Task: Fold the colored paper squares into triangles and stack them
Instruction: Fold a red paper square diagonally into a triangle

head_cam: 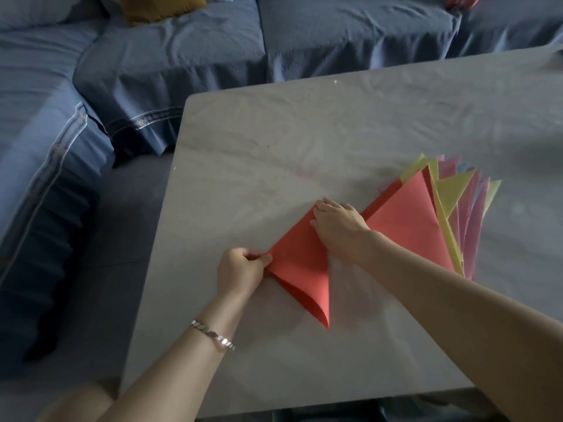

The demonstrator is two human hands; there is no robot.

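A red paper (300, 263), folded over into a triangle, lies on the grey table (274, 141). My left hand (242, 271) pinches its left corner between thumb and fingers. My right hand (338, 226) lies flat on the paper's upper edge, fingers straight, pressing it down. To the right, a fanned stack of folded triangles (432, 217) rests on the table, a red one on top, with yellow, pink and pale blue ones below.
A blue sofa (152, 65) wraps around the table's far and left sides, with a mustard cushion (158, 7) at the top. The table's front edge runs near the bottom of the view. A silver bracelet (213, 335) sits on my left wrist.
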